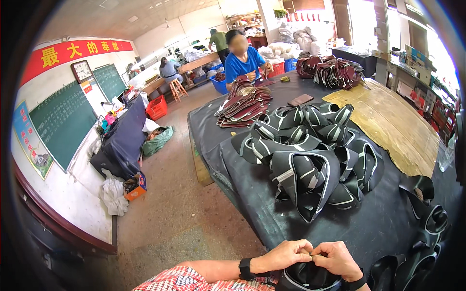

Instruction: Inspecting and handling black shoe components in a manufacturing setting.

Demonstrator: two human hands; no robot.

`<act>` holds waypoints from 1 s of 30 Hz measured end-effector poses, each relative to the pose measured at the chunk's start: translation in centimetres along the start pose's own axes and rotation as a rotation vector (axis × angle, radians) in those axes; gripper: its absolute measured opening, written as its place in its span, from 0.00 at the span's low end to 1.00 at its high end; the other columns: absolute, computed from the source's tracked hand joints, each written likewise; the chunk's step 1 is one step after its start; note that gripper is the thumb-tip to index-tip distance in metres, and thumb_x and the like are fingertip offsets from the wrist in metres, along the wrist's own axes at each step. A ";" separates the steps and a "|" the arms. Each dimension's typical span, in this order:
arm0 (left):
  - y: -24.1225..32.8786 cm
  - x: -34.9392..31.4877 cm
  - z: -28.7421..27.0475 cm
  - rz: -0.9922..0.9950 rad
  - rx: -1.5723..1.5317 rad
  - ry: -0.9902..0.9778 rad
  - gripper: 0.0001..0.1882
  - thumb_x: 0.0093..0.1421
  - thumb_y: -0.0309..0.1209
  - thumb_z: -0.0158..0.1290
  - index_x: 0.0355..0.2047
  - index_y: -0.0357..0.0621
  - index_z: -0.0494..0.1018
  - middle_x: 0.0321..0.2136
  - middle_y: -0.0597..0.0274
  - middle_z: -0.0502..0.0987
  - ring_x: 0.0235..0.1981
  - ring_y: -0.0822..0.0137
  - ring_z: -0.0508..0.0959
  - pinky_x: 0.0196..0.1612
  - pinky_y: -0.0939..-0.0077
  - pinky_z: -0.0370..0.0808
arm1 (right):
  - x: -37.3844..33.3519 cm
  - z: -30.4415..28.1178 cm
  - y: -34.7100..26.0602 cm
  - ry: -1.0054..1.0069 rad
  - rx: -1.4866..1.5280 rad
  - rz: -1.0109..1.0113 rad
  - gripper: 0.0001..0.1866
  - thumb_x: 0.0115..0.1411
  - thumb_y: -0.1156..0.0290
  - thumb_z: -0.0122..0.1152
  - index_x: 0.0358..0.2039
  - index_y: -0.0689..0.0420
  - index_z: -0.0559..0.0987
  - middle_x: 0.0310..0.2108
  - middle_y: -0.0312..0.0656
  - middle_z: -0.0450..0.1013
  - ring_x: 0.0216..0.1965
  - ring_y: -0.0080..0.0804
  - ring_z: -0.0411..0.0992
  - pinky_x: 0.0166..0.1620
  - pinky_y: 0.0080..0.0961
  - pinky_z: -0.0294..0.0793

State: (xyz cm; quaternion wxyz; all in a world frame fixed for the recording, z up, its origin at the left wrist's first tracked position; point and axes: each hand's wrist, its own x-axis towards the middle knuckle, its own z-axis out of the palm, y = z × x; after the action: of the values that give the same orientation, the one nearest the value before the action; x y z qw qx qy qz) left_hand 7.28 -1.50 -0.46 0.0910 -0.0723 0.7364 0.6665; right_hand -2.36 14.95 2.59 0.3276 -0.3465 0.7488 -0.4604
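The left hand (293, 253) and right hand (336, 260) meet with thumbs and fingers pinched narrow on the upper edge of a black piece (310, 280), at the near edge of the dark surface (252, 213). More black pieces (427, 228) lie by the near right corner. Beyond the hands, a heap of black, light-edged pieces (308, 162) fills the middle. A tan sheet (388, 126) covers part of the right side; maroon stacks (245, 104) sit toward the far edge, near a person in blue (245, 63).
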 end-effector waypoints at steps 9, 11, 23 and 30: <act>-1.0 0.6 -0.2 -0.044 -0.057 -0.217 0.09 0.58 0.31 0.53 0.32 0.37 0.74 0.24 0.74 0.74 0.28 0.84 0.69 0.33 0.85 0.66 | -1.3 0.3 0.3 0.139 -0.020 -0.013 0.08 0.42 0.75 0.64 0.26 0.62 0.79 0.19 0.40 0.72 0.20 0.23 0.69 0.25 0.20 0.67; -1.6 0.1 -0.3 -0.088 -0.287 -0.168 0.08 0.58 0.31 0.52 0.30 0.38 0.75 0.24 0.75 0.72 0.28 0.84 0.68 0.33 0.86 0.65 | -1.6 0.7 -2.6 0.456 -0.539 -0.271 0.12 0.39 0.75 0.67 0.27 0.60 0.79 0.24 0.42 0.72 0.25 0.33 0.72 0.29 0.24 0.69; -0.4 3.1 -0.7 -0.031 -0.472 -0.079 0.08 0.60 0.31 0.50 0.28 0.39 0.72 0.24 0.76 0.70 0.28 0.84 0.65 0.34 0.88 0.63 | -7.5 5.3 -4.6 0.559 -0.304 0.159 0.10 0.56 0.69 0.57 0.25 0.63 0.72 0.24 0.50 0.71 0.26 0.49 0.69 0.29 0.35 0.67; -0.1 3.3 0.3 -0.212 -0.580 -0.191 0.06 0.59 0.31 0.52 0.30 0.41 0.74 0.28 0.74 0.73 0.32 0.82 0.69 0.40 0.86 0.65 | -5.5 7.0 -2.7 0.740 0.313 0.311 0.13 0.55 0.74 0.57 0.39 0.68 0.72 0.31 0.46 0.74 0.32 0.31 0.72 0.37 0.26 0.70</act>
State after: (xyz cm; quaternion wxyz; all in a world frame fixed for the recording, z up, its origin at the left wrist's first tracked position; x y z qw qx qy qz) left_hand 4.12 -1.16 -1.37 0.2040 -0.1088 0.4925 0.8390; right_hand 6.86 15.30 3.43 0.1509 0.0128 0.7802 -0.6069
